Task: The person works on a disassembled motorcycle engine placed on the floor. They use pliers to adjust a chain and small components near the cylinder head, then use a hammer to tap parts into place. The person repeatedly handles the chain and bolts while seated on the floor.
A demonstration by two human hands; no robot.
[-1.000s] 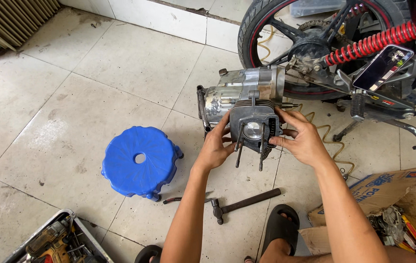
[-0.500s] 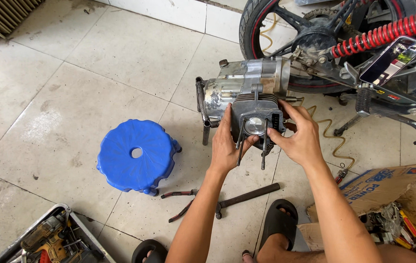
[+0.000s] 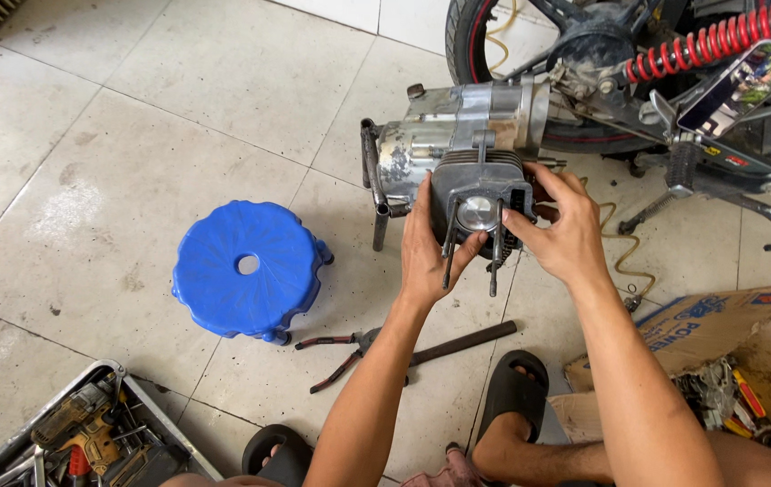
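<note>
Centre frame: left hand (image 3: 426, 248) and right hand (image 3: 566, 236) gripping finned cylinder (image 3: 480, 194), fingers clamped on sides, sitting on engine (image 3: 457, 135) studs; piston showing, head not fitted.

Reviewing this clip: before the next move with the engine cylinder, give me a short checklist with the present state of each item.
1. Both hands on the cylinder: ok; left hand and right hand grip either side.
2. Cylinder threaded over the studs: ok, rods protrude toward the camera.
3. Cylinder seated against the engine case: cannot tell.
4. Piston visible in the bore: ok.
5. Pliers on the floor near the person's feet: ok.
6. Blue stool apart from the hands: ok.
</note>
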